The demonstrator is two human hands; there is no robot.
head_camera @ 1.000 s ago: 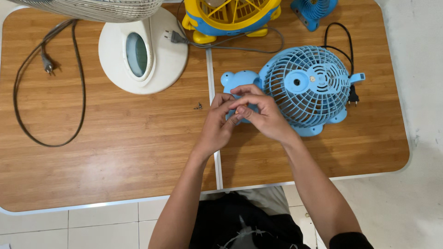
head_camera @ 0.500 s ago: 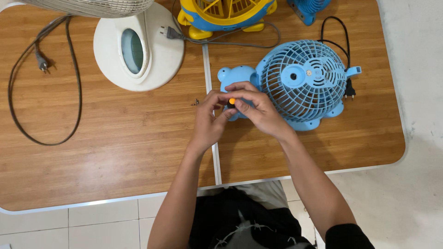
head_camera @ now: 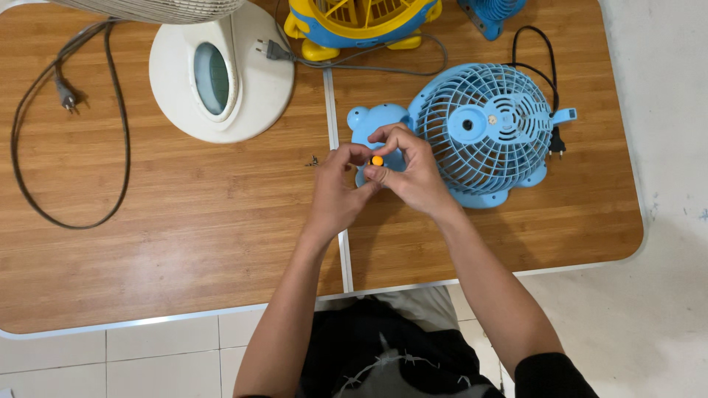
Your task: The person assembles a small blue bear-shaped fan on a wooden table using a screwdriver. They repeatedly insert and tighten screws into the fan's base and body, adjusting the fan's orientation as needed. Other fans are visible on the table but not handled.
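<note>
Both pinched on a small orange knob (head_camera: 377,160), left hand (head_camera: 335,193) from the near side and right hand (head_camera: 413,173) from above, over the base of the blue fan (head_camera: 479,125) lying on the wooden table (head_camera: 184,221), tiny screws (head_camera: 314,160) just beside.

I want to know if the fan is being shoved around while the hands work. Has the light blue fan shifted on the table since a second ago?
Cannot tell. The light blue fan keeps the same spacing from the table seam; both sit slightly higher in frame, which suggests the camera moved.
</note>
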